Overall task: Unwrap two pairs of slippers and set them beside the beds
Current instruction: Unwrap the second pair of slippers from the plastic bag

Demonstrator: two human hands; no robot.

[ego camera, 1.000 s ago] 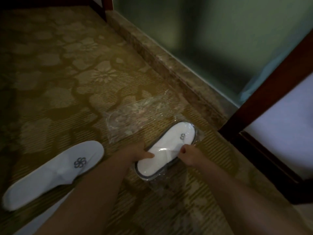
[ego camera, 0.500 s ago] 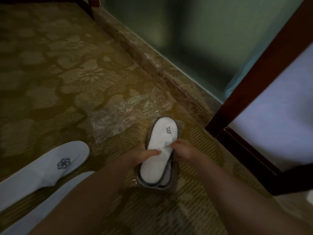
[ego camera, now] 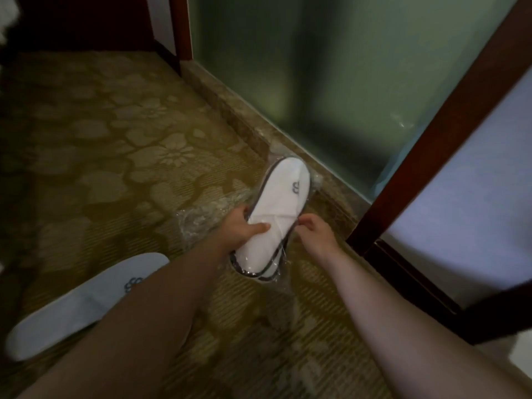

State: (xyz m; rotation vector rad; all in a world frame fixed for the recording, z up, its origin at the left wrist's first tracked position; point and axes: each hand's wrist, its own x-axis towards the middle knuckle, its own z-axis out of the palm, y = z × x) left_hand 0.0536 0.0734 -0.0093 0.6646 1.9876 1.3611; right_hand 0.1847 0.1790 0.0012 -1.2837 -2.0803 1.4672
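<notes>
My left forearm hides part of the unwrapped slipper (ego camera: pixel 86 303) | left hand (ego camera: pixel 240 227) grip clasps wrapped slippers (ego camera: pixel 276 214) | right hand (ego camera: pixel 312 230) grip pinches their plastic wrap (ego camera: pixel 283 279)

— Any writing to read here?
— No words or numbers. The wrapped slipper (ego camera: pixel 276 217) bears a small grey emblem near its toe, partly cut off by the angle.
— And the loose slipper (ego camera: pixel 86 306) on the carpet?
— A grey flower-like emblem, half hidden behind the forearm; no letters.
</notes>
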